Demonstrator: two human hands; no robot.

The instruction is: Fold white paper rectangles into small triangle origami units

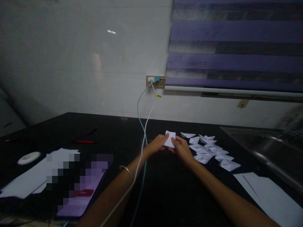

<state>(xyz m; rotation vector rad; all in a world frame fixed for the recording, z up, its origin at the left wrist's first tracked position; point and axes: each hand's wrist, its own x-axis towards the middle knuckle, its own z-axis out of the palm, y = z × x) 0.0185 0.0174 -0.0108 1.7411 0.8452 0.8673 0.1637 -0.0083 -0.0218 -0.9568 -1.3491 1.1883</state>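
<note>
Both my hands meet over the black counter (161,186) and pinch a small folded white paper (169,138) between them. My left hand (158,144) grips its left edge with the thumb on top. My right hand (181,148) grips its lower right edge. Just right of my hands lie several folded white paper boats (210,153) in a loose cluster on the counter. A thin bangle (126,170) sits on my left wrist.
Two cables, one teal (140,116) and one white (145,132), run from a wall socket (155,81) down across my left arm. White sheets (270,195) lie at the right, a steel sink (265,145) beyond. Papers, a red pen (85,142) and a white disc (28,157) lie left.
</note>
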